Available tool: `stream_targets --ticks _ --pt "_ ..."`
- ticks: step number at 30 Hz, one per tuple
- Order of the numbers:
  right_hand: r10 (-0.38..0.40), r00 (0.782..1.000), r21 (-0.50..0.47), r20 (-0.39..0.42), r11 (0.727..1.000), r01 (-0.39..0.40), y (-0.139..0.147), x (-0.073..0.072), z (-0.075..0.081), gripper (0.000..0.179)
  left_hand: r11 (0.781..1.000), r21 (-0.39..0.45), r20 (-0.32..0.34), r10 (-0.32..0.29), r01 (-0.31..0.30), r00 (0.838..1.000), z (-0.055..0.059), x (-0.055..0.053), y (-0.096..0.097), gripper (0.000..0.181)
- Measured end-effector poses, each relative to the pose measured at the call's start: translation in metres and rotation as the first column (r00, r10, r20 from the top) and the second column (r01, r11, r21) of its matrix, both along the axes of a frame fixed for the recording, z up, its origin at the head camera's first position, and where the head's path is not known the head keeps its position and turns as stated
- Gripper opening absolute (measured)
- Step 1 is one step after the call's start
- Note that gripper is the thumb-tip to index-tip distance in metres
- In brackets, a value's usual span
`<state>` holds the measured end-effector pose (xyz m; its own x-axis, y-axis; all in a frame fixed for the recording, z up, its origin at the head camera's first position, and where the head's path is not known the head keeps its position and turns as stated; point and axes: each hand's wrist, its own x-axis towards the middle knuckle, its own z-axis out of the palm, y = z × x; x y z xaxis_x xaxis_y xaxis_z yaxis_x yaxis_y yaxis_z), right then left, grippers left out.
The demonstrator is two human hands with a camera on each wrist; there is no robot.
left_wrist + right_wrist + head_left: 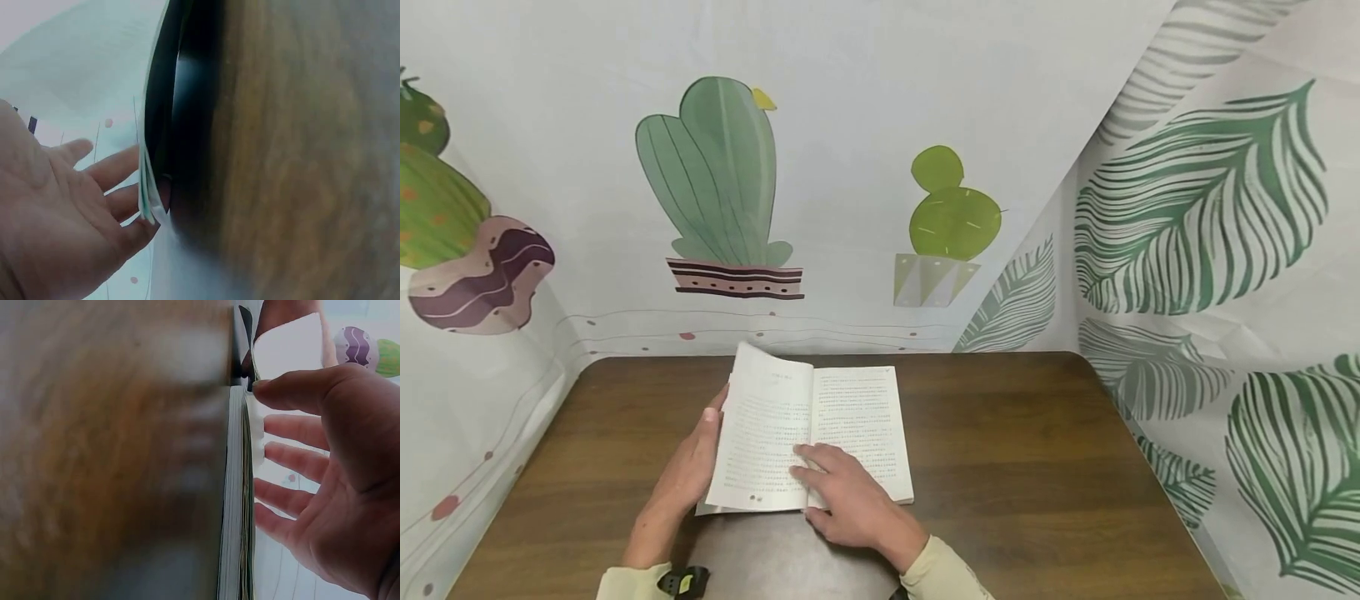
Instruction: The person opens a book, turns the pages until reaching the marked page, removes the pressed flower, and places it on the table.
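Note:
An open book (855, 417) with printed pages lies on a brown wooden table. Its left page (767, 433) is raised and bowed at the outer side. Along that left edge is my left hand (694, 462), some fingers reaching behind the lifted leaves; in the left wrist view the fingers (119, 170) look fairly straight and the thumb stands apart from the paper. My right hand (857, 500) rests on the pages near the spine, fingertips on the lower left page. The right wrist view shows its thumb (290, 387) extended at the book's lower edge.
The wooden table (1022, 467) stretches to both sides of the book. Behind it hangs a white cloth backdrop (850, 83) printed with cacti, and leaf-patterned cloth (1210, 217) covers the right side. A dark wrist strap (688, 581) is on the left wrist.

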<state>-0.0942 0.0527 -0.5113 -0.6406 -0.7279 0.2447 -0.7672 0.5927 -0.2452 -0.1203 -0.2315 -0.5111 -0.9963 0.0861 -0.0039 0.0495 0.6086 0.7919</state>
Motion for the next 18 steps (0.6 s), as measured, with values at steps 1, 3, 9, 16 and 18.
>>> stream_targets --ticks 1,3,9,16,18 --pt "-0.002 1.0 0.008 0.001 1.0 0.002 0.0 0.0 0.0 0.052 1.0 -0.014 0.002 0.0 0.0 1.0 0.0 0.0 0.0 0.06" --pt "-0.005 1.0 0.019 0.002 1.0 0.005 0.0 0.001 0.0 0.053 0.999 -0.054 -0.002 -0.008 0.008 1.0 -0.001 -0.001 0.0 0.07" --pt "-0.019 0.999 0.039 0.031 0.999 0.018 0.001 0.002 0.001 0.058 0.975 -0.209 -0.108 -0.1 0.075 0.989 -0.01 0.0 0.002 0.108" --pt "-0.106 0.984 0.017 0.144 0.994 0.104 0.003 0.0 0.003 0.065 0.948 -0.287 -0.105 -0.176 0.139 0.979 -0.014 0.002 0.003 0.078" --pt "-0.141 0.975 0.012 0.174 0.99 0.141 0.005 -0.001 0.003 0.062 0.94 -0.309 -0.088 -0.176 0.141 0.98 -0.014 0.001 0.004 0.072"
